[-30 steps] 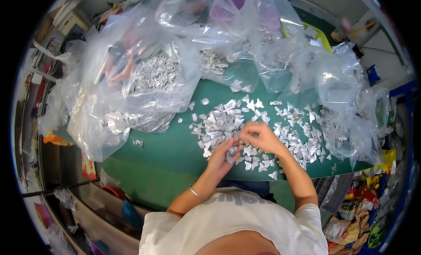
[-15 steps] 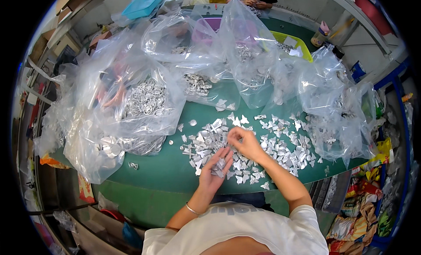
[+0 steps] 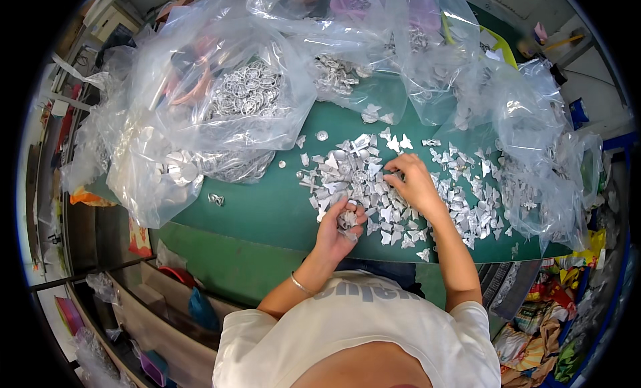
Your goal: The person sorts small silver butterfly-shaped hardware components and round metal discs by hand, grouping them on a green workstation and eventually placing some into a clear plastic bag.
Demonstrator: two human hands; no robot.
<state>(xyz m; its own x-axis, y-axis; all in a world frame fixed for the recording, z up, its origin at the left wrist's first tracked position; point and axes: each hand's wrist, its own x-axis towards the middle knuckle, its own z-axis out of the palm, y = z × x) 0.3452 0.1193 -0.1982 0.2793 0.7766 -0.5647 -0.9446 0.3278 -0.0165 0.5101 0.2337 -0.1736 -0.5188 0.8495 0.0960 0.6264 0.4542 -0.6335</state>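
Head view — clasps metal pieces (image 3: 347, 220) in left fingers (image 3: 361, 219), seemingly picks with right fingers (image 3: 402, 164), unclear if closed — next needs precision.

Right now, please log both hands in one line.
left hand: holding small silvery metallic pieces | right hand: at loose silvery pile

"What is worn on top?"

"A white T-shirt (image 3: 347, 334) with short, loose sleeves (image 3: 474, 328) and a rounded neckline (image 3: 364, 346)."

"Any marking on it?"

"Yes, pale grey block lettering (image 3: 374, 293) runs across the T-shirt's front."

"And beyond the T-shirt?"

"Dark blue cloth (image 3: 390, 272) shows just past its front, and a thin silver-coloured bracelet (image 3: 301, 285) circles the left wrist (image 3: 314, 273), out past its left sleeve."

"Past the T-shirt's sleeves, what else?"

"The left hand (image 3: 337, 228) and the right hand (image 3: 412, 181) are both bare."
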